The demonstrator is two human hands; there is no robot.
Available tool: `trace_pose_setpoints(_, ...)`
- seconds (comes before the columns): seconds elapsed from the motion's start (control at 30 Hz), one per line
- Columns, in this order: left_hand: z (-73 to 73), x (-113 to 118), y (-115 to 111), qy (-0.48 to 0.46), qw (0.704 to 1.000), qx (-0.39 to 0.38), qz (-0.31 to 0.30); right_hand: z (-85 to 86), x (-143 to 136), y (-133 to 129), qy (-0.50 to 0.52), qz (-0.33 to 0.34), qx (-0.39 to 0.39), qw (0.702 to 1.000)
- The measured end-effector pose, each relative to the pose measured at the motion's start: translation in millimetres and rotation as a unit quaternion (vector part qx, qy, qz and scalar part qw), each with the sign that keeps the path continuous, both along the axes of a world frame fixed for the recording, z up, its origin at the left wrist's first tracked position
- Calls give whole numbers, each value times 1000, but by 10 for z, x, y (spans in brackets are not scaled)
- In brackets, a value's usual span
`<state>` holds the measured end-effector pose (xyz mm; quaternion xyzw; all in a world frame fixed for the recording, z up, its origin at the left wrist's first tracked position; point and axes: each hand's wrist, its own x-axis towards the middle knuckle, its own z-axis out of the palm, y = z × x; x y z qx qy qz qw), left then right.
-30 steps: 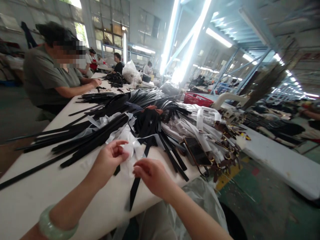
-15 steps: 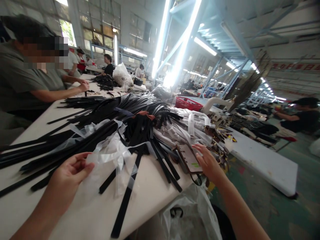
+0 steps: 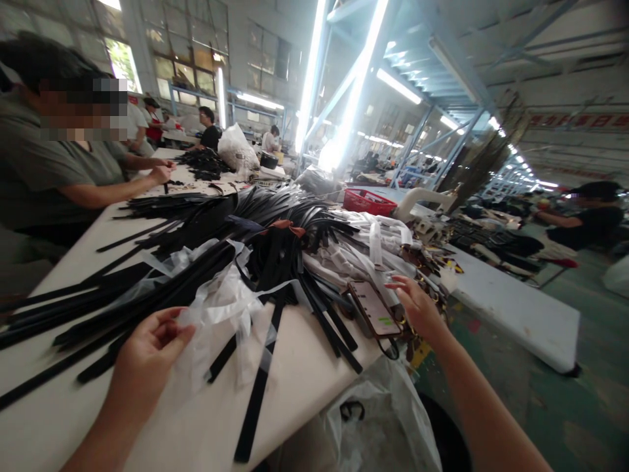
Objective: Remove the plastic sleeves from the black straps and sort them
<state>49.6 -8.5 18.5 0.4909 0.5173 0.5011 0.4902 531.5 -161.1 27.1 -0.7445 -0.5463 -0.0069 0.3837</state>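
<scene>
My left hand (image 3: 157,341) pinches the edge of a thin, clear plastic strip (image 3: 196,334) above the table's near side. More crumpled plastic film (image 3: 230,288) trails from it over black straps (image 3: 255,393). To the right, my right hand (image 3: 417,305) has its fingers apart and holds nothing. It hovers beside a phone (image 3: 373,307) with a lit screen, which lies at the table's right edge. Just beyond that hand lie straps wrapped in white film (image 3: 376,242). An orange-brown tie (image 3: 285,227) crosses a bundle of black straps in the middle.
A co-worker (image 3: 59,144) sits at the table's left side. A red basket (image 3: 368,201) and a sewing machine (image 3: 427,210) stand behind the wrapped straps. Below the front edge hangs a plastic bag (image 3: 378,419). A white bench (image 3: 521,308) extends to the right.
My right hand has moved slightly right, away from the phone. My left hand keeps its pinch on the plastic strip and sits slightly farther right in view. The camera view has shifted a little.
</scene>
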Motion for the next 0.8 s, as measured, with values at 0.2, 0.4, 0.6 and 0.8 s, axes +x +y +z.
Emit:
trace_pose_setpoints(0.2,13,-12,-27,21,1000,15,-10,46,-144,399,-109,87,-50,989)
trace_pose_setpoints(0.4,34,-29,-39,35,999,37,-6,-78,-226,538,-152,108,-51,981)
trace_pose_setpoints(0.6,43,-23,-57,41,998,45,-9,-156,-263,550,-150,114,-53,981)
trace_pose_setpoints(0.8,28,-32,-51,51,998,41,-14,-194,-249,551,-153,114,-57,980)
